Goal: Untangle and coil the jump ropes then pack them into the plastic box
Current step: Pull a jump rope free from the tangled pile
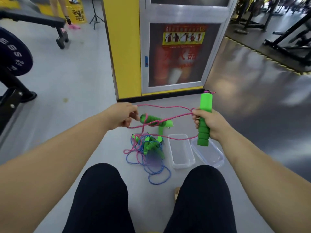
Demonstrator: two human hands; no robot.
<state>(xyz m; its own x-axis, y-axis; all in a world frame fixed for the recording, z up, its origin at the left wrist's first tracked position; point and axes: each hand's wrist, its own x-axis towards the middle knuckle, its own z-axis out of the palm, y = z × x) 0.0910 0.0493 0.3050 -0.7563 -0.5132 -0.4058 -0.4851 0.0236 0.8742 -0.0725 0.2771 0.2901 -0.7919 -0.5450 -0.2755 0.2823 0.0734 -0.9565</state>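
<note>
My right hand (207,124) grips a green foam handle (204,118) held upright, and its fingers also pinch the pink rope (166,107). My left hand (122,116) pinches the same pink rope, stretched in loops between both hands. A second green handle (155,121) hangs from the rope between the hands. On the grey floor lies a tangled heap of pink and blue ropes with several green handles (149,148). A clear plastic box (180,151) stands open beside the heap, its clear lid (208,153) lying to its right.
A yellow pillar with a glazed cabinet (168,52) stands just beyond the ropes. A black bench and weight plate (13,56) are on the left, gym frames (289,36) at the far right. My black-clad knees (104,190) fill the bottom. Another person's legs (67,17) stand far back.
</note>
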